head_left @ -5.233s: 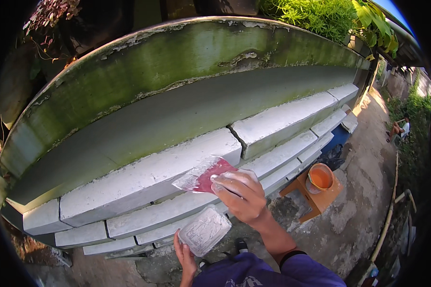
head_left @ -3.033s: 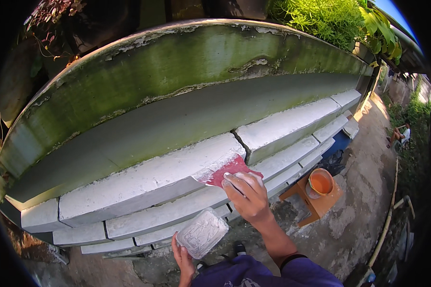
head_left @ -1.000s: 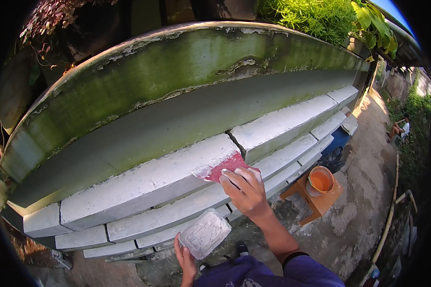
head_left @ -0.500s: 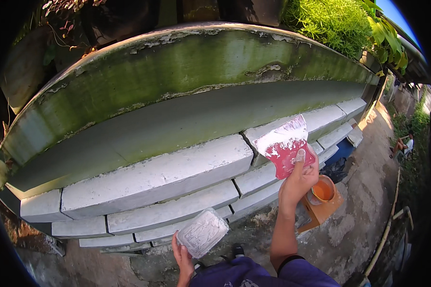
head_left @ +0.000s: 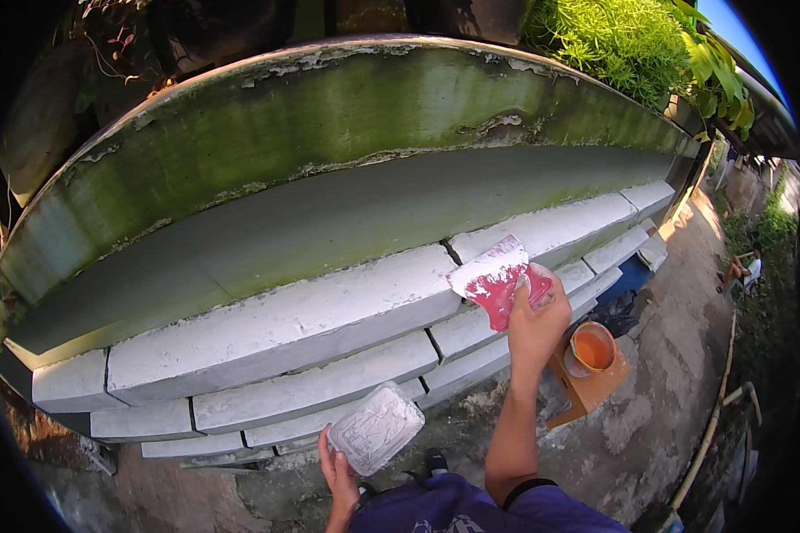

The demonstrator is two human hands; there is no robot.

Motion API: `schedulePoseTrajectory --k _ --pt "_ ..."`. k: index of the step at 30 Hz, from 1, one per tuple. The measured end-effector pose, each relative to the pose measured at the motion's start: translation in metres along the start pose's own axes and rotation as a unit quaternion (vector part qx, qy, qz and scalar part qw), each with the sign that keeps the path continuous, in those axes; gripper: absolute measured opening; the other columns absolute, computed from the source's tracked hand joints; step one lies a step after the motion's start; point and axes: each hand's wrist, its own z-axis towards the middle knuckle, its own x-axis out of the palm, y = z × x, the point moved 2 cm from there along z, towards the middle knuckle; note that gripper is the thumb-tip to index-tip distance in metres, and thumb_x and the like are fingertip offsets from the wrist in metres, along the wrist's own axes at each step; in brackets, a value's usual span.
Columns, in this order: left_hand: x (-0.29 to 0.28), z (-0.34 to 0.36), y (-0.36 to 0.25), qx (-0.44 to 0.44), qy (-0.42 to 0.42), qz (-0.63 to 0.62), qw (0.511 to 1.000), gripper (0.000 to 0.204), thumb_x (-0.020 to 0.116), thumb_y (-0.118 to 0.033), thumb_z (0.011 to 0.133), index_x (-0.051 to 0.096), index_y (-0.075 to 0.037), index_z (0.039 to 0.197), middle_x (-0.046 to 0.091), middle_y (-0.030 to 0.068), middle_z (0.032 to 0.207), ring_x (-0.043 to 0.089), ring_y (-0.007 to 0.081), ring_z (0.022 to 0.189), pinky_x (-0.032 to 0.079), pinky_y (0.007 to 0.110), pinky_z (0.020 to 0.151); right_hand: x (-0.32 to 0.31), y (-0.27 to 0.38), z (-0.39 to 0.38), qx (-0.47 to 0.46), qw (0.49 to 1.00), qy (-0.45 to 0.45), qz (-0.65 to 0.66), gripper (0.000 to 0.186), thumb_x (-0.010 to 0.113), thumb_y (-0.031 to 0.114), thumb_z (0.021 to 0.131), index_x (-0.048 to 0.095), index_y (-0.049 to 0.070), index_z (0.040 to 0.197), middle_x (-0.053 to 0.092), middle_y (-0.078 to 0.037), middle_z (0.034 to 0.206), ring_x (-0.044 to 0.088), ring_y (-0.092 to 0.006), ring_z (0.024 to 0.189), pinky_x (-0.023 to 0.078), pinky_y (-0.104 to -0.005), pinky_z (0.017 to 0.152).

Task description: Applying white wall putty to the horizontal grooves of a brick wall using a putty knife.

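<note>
My right hand [head_left: 537, 316] grips a red scraper [head_left: 498, 277] smeared with white mortar. Its blade is lifted off the wall and hangs in front of the joint [head_left: 452, 253] between two top blocks. My left hand [head_left: 340, 471] holds a flat board [head_left: 377, 427] coated with white mortar, low in front of the bottom course. The wall [head_left: 284, 324] is built of long white blocks in three courses.
Behind the blocks runs an older grey and green mossy wall [head_left: 329, 133]. An orange bucket [head_left: 593, 347] stands on a small wooden stool [head_left: 585, 384] to my right. Farther right lie a blue tarp [head_left: 627, 280], a hose [head_left: 716, 417] and a seated person [head_left: 743, 270].
My right hand has lifted the scraper off the top block and carried it right, past the joint. The left hand and its board stayed put.
</note>
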Motion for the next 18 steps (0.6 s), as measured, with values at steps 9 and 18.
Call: schedulePoseTrajectory --k 9,18 --pt "-0.008 0.003 0.004 0.016 0.036 0.038 0.999 0.061 0.043 -0.027 0.103 0.019 -0.010 0.156 0.034 0.0150 0.152 0.046 0.0302 0.133 0.049 0.043 0.101 -0.013 -0.008 0.021 0.011 0.997 0.024 -0.076 0.023 0.062 -0.002 0.081 0.066 -0.012 0.102 0.071 -0.022 0.085 0.071 -0.0263 0.080 0.053 -0.0374 0.077" --pt "-0.005 0.005 0.001 0.032 0.001 0.018 0.999 0.061 0.047 -0.030 0.102 0.026 -0.004 0.153 0.050 0.0161 0.136 0.052 0.0221 0.121 0.040 0.032 0.100 -0.024 -0.009 0.026 0.033 0.997 0.058 -0.043 0.023 0.060 -0.002 0.083 0.066 -0.012 0.103 0.071 -0.018 0.086 0.068 -0.0195 0.079 0.052 -0.0333 0.075"
